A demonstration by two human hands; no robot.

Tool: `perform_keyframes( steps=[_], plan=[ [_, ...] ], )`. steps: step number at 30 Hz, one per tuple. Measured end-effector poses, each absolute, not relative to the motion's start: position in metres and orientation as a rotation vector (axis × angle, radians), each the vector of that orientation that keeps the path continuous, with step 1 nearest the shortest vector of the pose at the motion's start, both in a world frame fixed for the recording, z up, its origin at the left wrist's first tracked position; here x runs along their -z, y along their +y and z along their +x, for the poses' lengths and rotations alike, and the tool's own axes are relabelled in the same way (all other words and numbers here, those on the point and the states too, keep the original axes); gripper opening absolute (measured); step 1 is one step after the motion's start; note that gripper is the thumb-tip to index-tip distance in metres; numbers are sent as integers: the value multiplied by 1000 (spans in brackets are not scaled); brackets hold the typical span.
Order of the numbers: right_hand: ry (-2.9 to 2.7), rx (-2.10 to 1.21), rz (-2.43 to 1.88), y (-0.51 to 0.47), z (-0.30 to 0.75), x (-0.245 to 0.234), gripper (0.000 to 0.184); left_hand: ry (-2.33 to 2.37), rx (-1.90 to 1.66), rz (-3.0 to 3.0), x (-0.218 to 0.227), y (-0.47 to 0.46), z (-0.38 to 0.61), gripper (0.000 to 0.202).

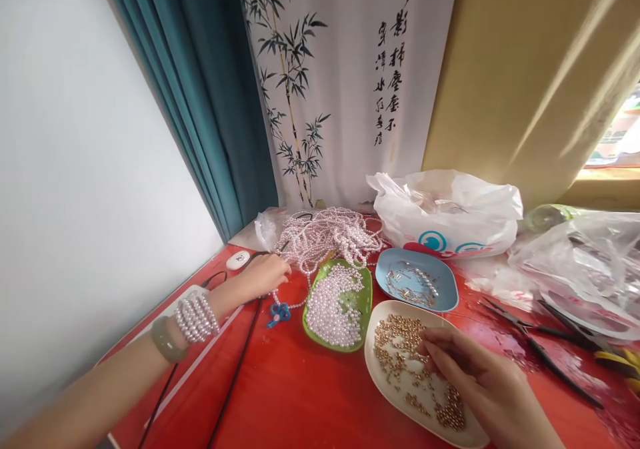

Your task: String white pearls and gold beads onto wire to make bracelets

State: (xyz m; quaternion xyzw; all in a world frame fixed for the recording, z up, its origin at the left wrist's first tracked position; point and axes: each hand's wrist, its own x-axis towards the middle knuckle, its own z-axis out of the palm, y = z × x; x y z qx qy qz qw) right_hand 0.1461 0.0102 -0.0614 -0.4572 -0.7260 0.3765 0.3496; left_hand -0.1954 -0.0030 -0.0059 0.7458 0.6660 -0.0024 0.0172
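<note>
My left hand [264, 274] reaches across the red table, its fingers curled at the edge of a pile of pink pearl strands [327, 233]; what they grip is hidden. A pearl bracelet and a green bangle sit on that wrist. My right hand [475, 369] rests in the cream dish [380, 382] of small gold beads [400, 349], fingertips pressed together among them. Between the hands stands a green leaf-shaped dish [365, 302] filled with loose pearls [335, 302].
A blue dish [447, 289] of metal findings stands behind the cream dish. White plastic bags [445, 212] lie at the back and right. Black pliers [540, 349] lie at the right. Black cords [240, 362] and a blue knot charm [279, 313] lie near the left hand.
</note>
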Motion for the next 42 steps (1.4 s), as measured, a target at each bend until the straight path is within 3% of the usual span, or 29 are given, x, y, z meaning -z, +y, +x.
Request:
perform_keyframes(
  steps=[15, 34, 42],
  plan=[
    [-1858, -1064, -1233, 17, 151, 72, 30, 2290, 157, 2234, 19, -39, -223, 36],
    [-1823, -1172, -1250, 18, 153, 75, 32, 2241, 218, 2410, 32, -40, -224, 13],
    [-1748, -1067, -1308, 7, 143, 67, 32, 2082, 352, 2609, 32, -34, -215, 14]
  ],
)
